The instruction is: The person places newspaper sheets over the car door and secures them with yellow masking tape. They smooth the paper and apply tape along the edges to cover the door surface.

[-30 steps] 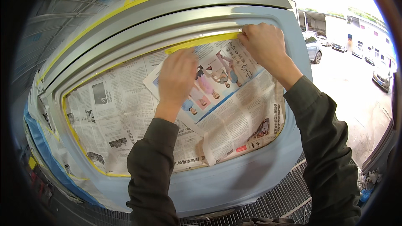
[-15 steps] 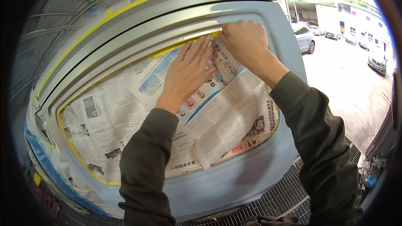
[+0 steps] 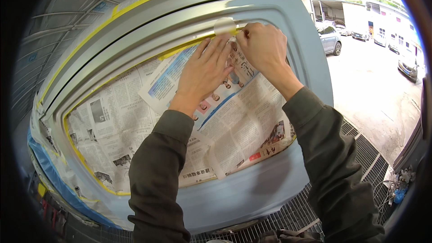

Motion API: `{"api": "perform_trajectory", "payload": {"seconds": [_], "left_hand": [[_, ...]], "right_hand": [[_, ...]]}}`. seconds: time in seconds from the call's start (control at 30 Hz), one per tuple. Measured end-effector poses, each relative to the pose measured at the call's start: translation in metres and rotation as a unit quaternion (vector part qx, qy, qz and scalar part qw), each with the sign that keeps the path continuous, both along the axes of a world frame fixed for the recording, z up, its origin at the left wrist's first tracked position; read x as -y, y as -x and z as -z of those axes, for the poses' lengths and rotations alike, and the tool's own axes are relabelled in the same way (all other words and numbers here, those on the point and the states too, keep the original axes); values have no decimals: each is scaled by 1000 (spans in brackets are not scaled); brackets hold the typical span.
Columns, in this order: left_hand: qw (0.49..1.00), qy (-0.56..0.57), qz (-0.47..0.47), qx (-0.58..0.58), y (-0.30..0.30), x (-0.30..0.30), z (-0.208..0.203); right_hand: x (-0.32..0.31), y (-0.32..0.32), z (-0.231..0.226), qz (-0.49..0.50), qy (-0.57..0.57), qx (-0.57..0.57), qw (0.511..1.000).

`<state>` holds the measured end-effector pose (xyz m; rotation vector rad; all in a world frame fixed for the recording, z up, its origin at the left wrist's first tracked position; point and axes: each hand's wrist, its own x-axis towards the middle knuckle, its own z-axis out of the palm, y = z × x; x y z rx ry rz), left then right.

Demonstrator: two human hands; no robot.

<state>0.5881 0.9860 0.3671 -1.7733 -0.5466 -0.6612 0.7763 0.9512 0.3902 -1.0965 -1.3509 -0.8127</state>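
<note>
Sheets of newspaper (image 3: 148, 121) cover the window area of a car's rear door (image 3: 252, 171), which is grey-blue below and silvery along the top. Yellow masking tape (image 3: 173, 53) runs along the paper's upper edge. My left hand (image 3: 200, 72) lies flat on the newspaper, fingers stretched toward that taped edge. Just right of it, my right hand (image 3: 265, 47) is closed at the upper right of the window area; what its fingers hold is hidden. Between the fingertips of both hands shows a blurred, pale round shape (image 3: 224, 26) with a yellow lower edge, too smeared to name.
Yellow tape (image 3: 121, 12) and sheeting border the silvery panel above. Blue covering (image 3: 67, 198) hangs at the lower left. Metal floor grating (image 3: 360, 153) lies beneath. Outside at right stand parked cars (image 3: 330, 39). Cables and a crumpled heap (image 3: 400, 184) lie at the lower right.
My right hand has shifted slightly down, still closed. The blurred pale shape has appeared between my hands, above the taped edge. My left hand stays flat in nearly the same place.
</note>
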Motion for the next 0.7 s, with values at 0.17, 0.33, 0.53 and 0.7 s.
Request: {"api": "perform_trajectory", "payload": {"seconds": [0.17, 0.33, 0.53, 0.7], "left_hand": [[1000, -1, 11, -1, 1, 2, -1], [1000, 3, 20, -5, -14, 1, -2], [999, 14, 43, -1, -45, -4, -5], [999, 29, 24, 3, -14, 3, -5]], "right_hand": [[16, -15, 12, -166, -78, -206, 961], [67, -45, 28, -334, -91, -278, 896], [98, -64, 52, -378, -24, -294, 877], [101, -83, 76, -406, 2, -303, 863]]}}
